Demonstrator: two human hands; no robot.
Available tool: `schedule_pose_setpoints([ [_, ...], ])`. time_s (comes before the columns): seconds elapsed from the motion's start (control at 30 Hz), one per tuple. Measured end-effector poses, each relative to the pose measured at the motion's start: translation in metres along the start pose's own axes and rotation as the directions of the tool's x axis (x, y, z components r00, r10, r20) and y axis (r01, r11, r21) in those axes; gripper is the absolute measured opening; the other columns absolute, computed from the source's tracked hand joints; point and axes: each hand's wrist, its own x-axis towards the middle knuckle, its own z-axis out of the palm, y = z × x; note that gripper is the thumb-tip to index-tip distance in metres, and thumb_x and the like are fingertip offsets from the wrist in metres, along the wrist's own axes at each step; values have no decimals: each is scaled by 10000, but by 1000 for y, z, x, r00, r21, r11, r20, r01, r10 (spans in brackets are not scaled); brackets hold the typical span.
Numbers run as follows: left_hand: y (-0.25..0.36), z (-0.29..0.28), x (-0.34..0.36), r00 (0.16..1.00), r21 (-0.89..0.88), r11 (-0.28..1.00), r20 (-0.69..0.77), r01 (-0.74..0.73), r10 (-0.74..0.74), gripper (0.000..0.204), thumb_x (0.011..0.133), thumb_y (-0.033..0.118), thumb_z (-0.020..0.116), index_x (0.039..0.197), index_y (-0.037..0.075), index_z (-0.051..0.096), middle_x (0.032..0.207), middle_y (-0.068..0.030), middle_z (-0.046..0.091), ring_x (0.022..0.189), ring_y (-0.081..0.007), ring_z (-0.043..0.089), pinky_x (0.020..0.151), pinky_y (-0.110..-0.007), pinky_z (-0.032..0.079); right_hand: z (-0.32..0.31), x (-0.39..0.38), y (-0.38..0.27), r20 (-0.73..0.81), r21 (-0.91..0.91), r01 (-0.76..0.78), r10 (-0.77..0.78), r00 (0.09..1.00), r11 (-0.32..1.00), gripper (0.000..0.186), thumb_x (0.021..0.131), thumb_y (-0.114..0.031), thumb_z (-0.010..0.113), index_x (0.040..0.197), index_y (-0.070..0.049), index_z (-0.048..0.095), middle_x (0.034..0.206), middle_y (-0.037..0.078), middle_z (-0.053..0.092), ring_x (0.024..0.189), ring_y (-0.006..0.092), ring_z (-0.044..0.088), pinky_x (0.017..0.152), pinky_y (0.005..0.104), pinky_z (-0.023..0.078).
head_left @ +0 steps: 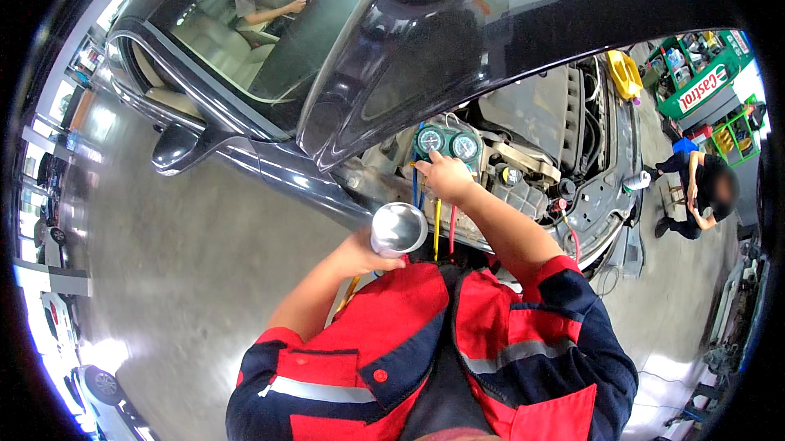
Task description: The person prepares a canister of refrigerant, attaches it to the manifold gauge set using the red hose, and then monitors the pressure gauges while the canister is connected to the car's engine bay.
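Observation:
My left hand (365, 251) is wrapped around a silver, open-topped metal cup (398, 229) held in front of my chest. Light glints inside the cup; I cannot make out any contents. My right hand (447, 177) reaches to a manifold gauge set (464, 145) with two round dials, resting in the engine bay. Its index finger stretches to the lower edge of the left dial, with the thumb held apart; the other fingers are partly hidden. Below the gauges hang a blue hose (421, 189), a yellow hose (437, 230) and a red hose (453, 230).
A dark car's raised hood (507, 24) slants over the engine (536, 110). A yellow plastic item (624, 75) lies at the bay's far edge. To the right, a person (695, 187) in dark clothes sits by green racks (695, 73). The side mirror (178, 146) juts out left.

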Motion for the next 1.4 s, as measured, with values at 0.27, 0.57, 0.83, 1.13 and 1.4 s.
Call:
schedule_pose_setpoints([
  [0.27, -1, -2, 4, 998, 103, 993, -13, -59, 61, 625, 644, 375, 858, 1086, 20, 593, 1068, -231, 648, 1027, -290, 654, 882, -358, 508, 0, 2, 0, 30, -11, -11, 11, 999, 1000, 408, 818, -172, 635, 1225, -174, 602, 1065, 142, 572, 967, 314, 645, 803, 431, 525],
  [0.57, 18, -2, 12, 969, 733, 636, -140, 240, -204, 712, 608, 283, 895, 1183, 15, 572, 1019, -107, 681, 989, -186, 633, 921, -341, 480, 1, 3, 1, 20, 19, -25, 25, 1000, 1000, 344, 828, -167, 598, 1172, -156, 609, 1056, 147, 575, 946, 326, 649, 798, 439, 521],
  [0.83, 25, -1, 9, 968, 716, 653, -150, 245, -199, 781, 613, 245, 901, 1258, -4, 538, 1035, -77, 667, 977, -174, 608, 925, -345, 473, 0, 5, 1, 42, 11, -12, 12, 999, 1000, 342, 821, -163, 607, 1163, -153, 602, 1044, 151, 570, 940, 332, 644, 781, 446, 525],
  [1.13, 22, -3, 17, 953, 811, 517, -153, 272, -262, 763, 629, 250, 886, 1260, -2, 539, 1122, -106, 639, 1039, -177, 589, 955, -341, 457, -1, 3, 0, 40, -5, 8, -8, 999, 1000, 376, 822, -135, 586, 1197, -164, 599, 1067, 146, 573, 967, 321, 640, 797, 438, 523],
  [1.4, 15, -5, 18, 978, 812, 549, -127, 198, -166, 627, 611, 261, 885, 1113, 13, 602, 1003, -126, 658, 947, -186, 618, 879, -340, 492, 1, 4, 3, 57, -11, 2, -1, 998, 1000, 408, 820, -165, 614, 1226, -178, 596, 1077, 142, 576, 980, 319, 639, 804, 431, 523],
])
